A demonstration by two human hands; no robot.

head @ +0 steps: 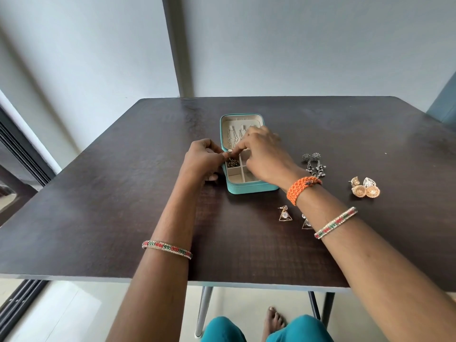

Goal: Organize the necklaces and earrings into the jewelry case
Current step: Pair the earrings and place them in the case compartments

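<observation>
Both hands [203, 157] [265, 154] pinch something small over jewelry case [251, 188]

Open jewelry case [246, 188], earrings [365, 188] beside

Dark brown wooden table [123, 193] on slim metal legs [204, 309]. Lying directly on its top: an open teal jewelry case [251, 190] near the middle; to its right, a pair of silver dangling earrings [313, 165]; farther right, a cluster of gold round earrings [365, 188]; nearer the front edge, two gold triangular earrings [285, 214], one partly hidden by a forearm.
</observation>
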